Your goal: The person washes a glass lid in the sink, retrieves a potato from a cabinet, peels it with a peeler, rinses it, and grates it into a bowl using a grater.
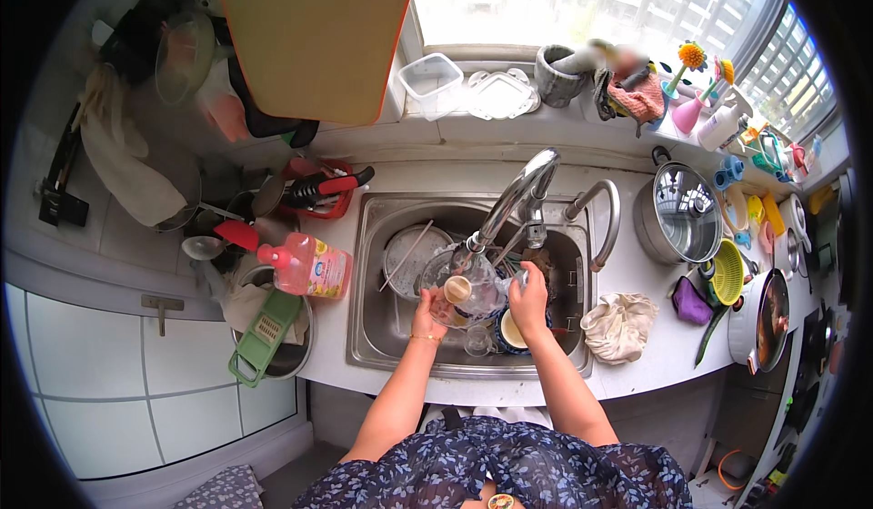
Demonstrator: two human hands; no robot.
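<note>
A clear glass pot or jug (pixel 485 284) with a pale round knob or cap on it is held over the steel sink (pixel 372 352), under the chrome faucet (pixel 508 198). My left hand (pixel 431 318) grips its lower left side. At its right side is my right hand (pixel 529 301), fingers curled around what looks like its clear handle. Below them in the sink lie a small glass cup (pixel 479 340) and a blue-rimmed bowl (pixel 511 330), partly hidden by the right hand. A speckled round pan or plate (pixel 412 253) with a stick across it leans at the sink's left.
Left of the sink stand a pink soap bottle (pixel 324 269), a green grater (pixel 269 331) over a metal pot, and a red utensil basket (pixel 334 209). On the right are a crumpled cloth (pixel 620 327), a lidded steel pot (pixel 678 215), a yellow-green strainer (pixel 726 273) and a white lidded pot (pixel 747 325).
</note>
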